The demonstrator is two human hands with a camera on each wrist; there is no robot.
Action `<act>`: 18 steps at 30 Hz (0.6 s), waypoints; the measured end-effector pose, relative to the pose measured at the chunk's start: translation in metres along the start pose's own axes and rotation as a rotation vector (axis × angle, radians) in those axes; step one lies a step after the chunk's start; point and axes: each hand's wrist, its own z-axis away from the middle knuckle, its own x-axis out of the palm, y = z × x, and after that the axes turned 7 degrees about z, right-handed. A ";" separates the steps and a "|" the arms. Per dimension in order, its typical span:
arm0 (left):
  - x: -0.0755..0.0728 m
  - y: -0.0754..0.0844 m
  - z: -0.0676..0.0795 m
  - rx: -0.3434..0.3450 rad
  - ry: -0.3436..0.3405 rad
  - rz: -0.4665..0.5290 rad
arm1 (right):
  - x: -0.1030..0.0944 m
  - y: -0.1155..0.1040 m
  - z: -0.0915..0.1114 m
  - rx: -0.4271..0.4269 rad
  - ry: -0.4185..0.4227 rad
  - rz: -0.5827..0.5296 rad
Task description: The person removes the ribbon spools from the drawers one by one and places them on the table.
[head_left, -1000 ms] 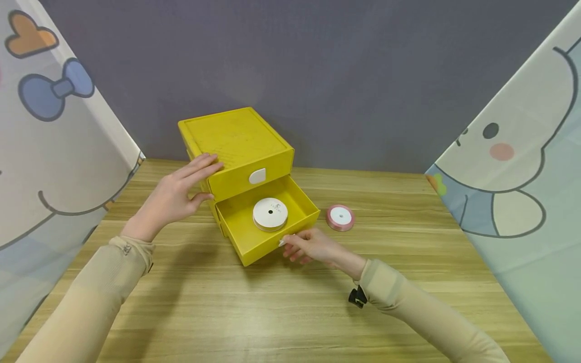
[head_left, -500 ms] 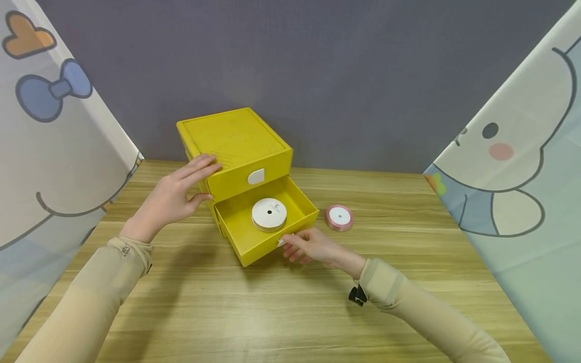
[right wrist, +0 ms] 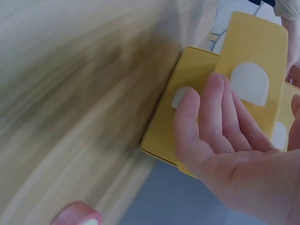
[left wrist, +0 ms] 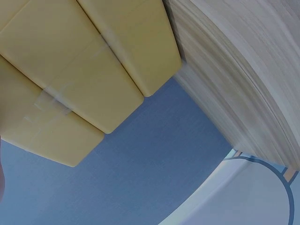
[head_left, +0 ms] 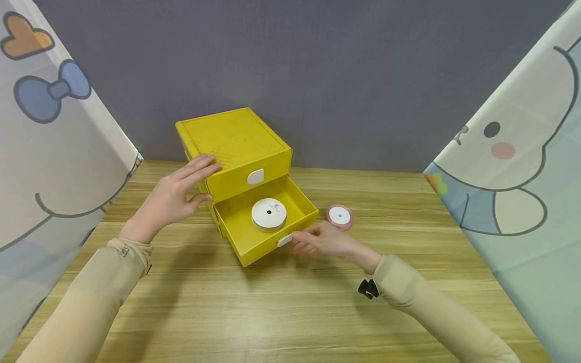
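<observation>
A yellow drawer cabinet (head_left: 233,141) stands on the wooden table, its middle drawer (head_left: 258,253) pulled out. Inside that drawer lies a white ribbon spool (head_left: 268,219). My left hand (head_left: 172,196) rests at the cabinet's front left corner, with extended fingers on the top and the thumb by the front edge. Just right of the drawer's white handle (head_left: 284,240) is my right hand (head_left: 333,239), with nothing in it. In the right wrist view its loosely bent fingers (right wrist: 213,112) overlap the drawer front. Beyond this hand sits a pink ribbon spool (head_left: 348,221).
The upper drawer (head_left: 227,185) is pushed in above the pulled-out one. A grey backdrop (head_left: 340,91) rises behind the table (head_left: 272,312). Cartoon-printed cloths (head_left: 68,166) hang on both sides. The cabinet's tiered side (left wrist: 70,70) fills the upper left of the left wrist view.
My right hand has let go of the drawer handle and moved slightly right, uncovering the handle. The left hand, drawer and both spools hold their places.
</observation>
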 end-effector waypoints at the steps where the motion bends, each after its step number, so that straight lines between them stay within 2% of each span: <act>1: 0.000 0.000 0.000 0.000 0.000 -0.001 | -0.002 -0.001 0.001 -0.010 -0.003 0.007; 8: 0.000 0.000 0.000 -0.006 -0.004 -0.005 | -0.016 -0.013 0.010 -0.050 0.008 0.060; 12: 0.000 0.000 0.000 -0.004 -0.001 -0.006 | -0.021 -0.024 0.014 -0.100 -0.002 0.095; 18: 0.001 -0.001 0.001 0.006 0.006 -0.006 | -0.032 -0.040 0.017 -0.111 -0.027 0.070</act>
